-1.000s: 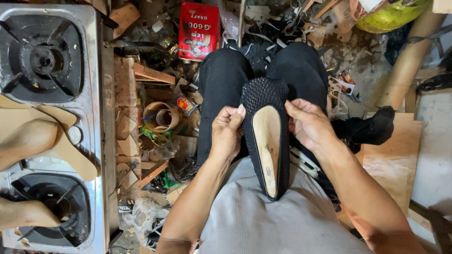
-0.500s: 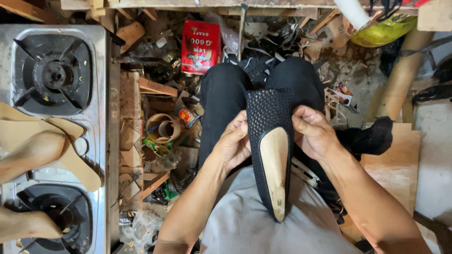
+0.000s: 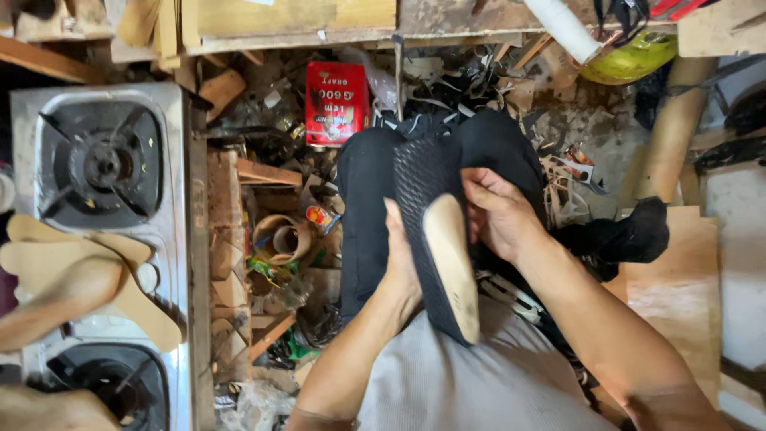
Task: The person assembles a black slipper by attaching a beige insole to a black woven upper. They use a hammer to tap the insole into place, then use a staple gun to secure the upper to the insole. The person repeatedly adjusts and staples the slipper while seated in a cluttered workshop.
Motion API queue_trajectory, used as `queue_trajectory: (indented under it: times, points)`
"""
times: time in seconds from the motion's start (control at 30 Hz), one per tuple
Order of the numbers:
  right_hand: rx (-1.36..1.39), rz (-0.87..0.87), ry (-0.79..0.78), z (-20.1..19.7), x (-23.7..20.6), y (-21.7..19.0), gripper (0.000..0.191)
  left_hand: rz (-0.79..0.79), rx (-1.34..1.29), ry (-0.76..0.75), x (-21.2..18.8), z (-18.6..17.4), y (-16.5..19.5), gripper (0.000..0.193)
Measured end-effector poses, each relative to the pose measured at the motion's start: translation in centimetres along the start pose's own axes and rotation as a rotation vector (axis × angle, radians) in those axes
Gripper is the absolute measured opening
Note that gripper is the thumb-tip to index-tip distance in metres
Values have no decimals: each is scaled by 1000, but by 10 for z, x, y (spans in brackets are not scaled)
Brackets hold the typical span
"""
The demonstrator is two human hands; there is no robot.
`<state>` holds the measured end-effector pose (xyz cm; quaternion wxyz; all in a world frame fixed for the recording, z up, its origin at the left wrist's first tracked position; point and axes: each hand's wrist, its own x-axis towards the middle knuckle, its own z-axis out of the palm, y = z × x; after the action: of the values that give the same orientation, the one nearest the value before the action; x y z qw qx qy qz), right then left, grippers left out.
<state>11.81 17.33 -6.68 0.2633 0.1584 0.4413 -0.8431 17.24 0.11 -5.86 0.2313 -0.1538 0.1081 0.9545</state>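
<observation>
Stove (image 3: 171, 199): steel two-burner unit at the far left; one burner near the top, one at the bottom edge.
Insole cut-outs (image 3: 120, 279): pale tan flat pieces lying across the stove between the burners.
Wooden lasts (image 3: 56, 299): two foot-shaped forms at the left edge, one over the cut-outs, one lower down.
Tape roll (image 3: 281, 237): brown ring on the littered floor right of the stove, among wood offcuts.
Red carton (image 3: 337, 102): upright behind the clutter, just above the left knee.
Left hand (image 3: 401, 267): pressed flat against the left flank of the shoe, thumb up along its edge; fingers hidden behind the upper.
Shoe (image 3: 435, 231): black mesh upper, sole side up, tan insole board showing; held over the lap between both hands, toe pointing away from the person.
Right hand (image 3: 496, 215): fingers curled onto the right edge of the shoe near the toe, gripping the mesh.
Black cloth (image 3: 630, 231): bunched on a board right of the knees.
Yellow-green object (image 3: 630, 57): top right, partly covered.
</observation>
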Motion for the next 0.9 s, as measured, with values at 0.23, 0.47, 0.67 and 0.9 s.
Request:
queue_trajectory:
  times: [0.23,0.47,0.67,0.9]
  points:
    - [-160,-83,86,-15,-36,1,25,238,-237,329,18,2,61,107]
    - [-315,-57,152,-45,-61,28,23,304,-329,170,36,-15,79,107]
    - [-619,-102,132,-36,-84,18,26,284,-280,251,41,-22,73,102]
    - [-1783,-303,87,-13,-139,-4,45,682,626,143,47,-9,104,60]
